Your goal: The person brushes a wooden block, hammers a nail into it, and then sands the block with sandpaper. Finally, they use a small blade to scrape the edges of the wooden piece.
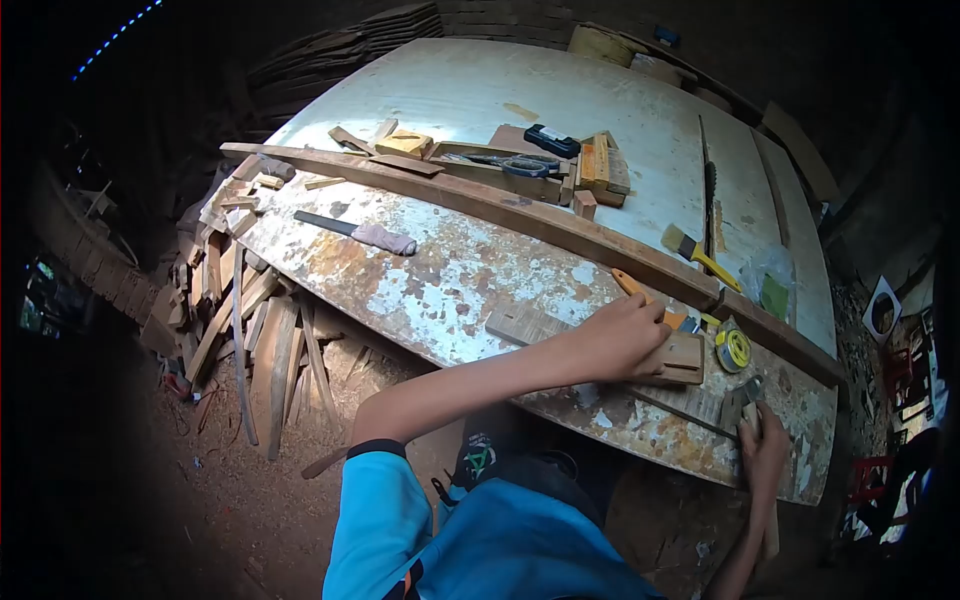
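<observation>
My left hand (632,338) reaches across the bench with its fingers curled over a small wooden block (685,358) that has a narrow slot in its face. Under this block lies a long weathered board (522,322). Just beyond the fingers an orange handle (632,284) sticks out, the rest of that tool partly hidden. My right hand (763,447), at the bench's near right edge, is closed round a hammer (741,402) close to its metal head, the handle running down below the hand. A yellow tape measure (733,347) sits between the hands.
A long wooden beam (480,203) crosses the paint-flaked bench (440,290). Beyond it are wood offcuts (601,163), scissors (530,165) and a yellow-handled brush (700,257). A cloth-wrapped blade (355,232) lies to the left. Scrap wood (270,350) is piled beside the bench.
</observation>
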Available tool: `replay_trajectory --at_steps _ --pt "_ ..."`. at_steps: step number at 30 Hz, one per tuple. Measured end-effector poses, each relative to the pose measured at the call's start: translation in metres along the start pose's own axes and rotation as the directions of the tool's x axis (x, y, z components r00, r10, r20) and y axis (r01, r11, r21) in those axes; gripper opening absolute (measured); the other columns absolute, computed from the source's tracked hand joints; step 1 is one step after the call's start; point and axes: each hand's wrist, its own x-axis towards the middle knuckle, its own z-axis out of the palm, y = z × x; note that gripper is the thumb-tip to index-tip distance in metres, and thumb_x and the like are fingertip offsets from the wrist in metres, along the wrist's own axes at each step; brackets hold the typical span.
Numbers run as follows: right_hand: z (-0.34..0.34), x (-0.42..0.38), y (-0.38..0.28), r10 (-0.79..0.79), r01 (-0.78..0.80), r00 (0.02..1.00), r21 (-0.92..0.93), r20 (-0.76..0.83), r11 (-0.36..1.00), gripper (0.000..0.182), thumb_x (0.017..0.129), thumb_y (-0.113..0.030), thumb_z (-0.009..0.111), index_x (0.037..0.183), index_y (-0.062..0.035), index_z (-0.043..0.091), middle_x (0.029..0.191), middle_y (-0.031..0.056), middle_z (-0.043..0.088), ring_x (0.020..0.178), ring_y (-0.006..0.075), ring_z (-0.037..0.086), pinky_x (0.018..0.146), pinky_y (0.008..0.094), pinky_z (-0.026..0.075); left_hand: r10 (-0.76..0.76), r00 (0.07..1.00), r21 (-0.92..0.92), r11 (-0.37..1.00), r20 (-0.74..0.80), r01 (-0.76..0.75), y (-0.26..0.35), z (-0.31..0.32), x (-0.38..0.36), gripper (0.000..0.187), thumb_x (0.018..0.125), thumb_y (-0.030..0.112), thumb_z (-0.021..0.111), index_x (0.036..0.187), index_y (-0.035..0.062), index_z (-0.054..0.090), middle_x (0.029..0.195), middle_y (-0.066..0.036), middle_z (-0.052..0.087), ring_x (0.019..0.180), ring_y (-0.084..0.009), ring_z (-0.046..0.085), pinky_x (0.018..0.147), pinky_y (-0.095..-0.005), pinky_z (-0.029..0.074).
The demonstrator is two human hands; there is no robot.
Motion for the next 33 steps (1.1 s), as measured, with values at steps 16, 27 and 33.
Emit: replay_trajectory --at_steps 16,27,33 --pt "0.038 0.072 -0.111 -0.686 0.683 0.721 0.066 0.1 0.727 0.057 0.075 -0.008 0.068 0.125 0.0017 0.044 0.113 0.0211 0.045 0.104 0.0382 0.045 0.088 0.0437 0.038 0.021 0.998 0.277 0.961 -0.065 -0.002 -0.022 0.005 -0.006 0.045 0.067 0.044 0.068 0.077 0.0006 0.066 0.088 -0.013 0.061 0.089 -0.0288 0.058 0.082 -0.0404 0.042" --pt "0.059 0.083 -0.112 -0.716 0.716 0.697 0.098 -0.046 0.691 0.047 0.081 -0.032 0.063 0.103 0.005 0.045 0.095 0.0206 0.042 0.09 0.0388 0.043 0.077 0.0456 0.036 -0.046 0.994 0.067 0.997 0.103 0.039 -0.02 0.004 -0.007 0.037 0.081 0.029 0.061 0.093 -0.0055 0.055 0.084 -0.021 0.063 0.087 -0.0362 0.063 0.075 -0.0411 0.05" --pt "0.05 0.083 -0.114 -0.652 0.64 0.756 0.149 0.052 0.754 0.045 0.079 -0.031 0.065 0.097 0.004 0.044 0.089 0.019 0.04 0.085 0.0369 0.042 0.075 0.0441 0.035 -0.004 0.988 0.02 1.0 0.157 0.0 -0.018 -0.007 -0.003 0.036 0.083 0.029 0.06 0.088 -0.0063 0.054 0.08 -0.023 0.063 0.08 -0.0394 0.064 0.071 -0.0439 0.051"
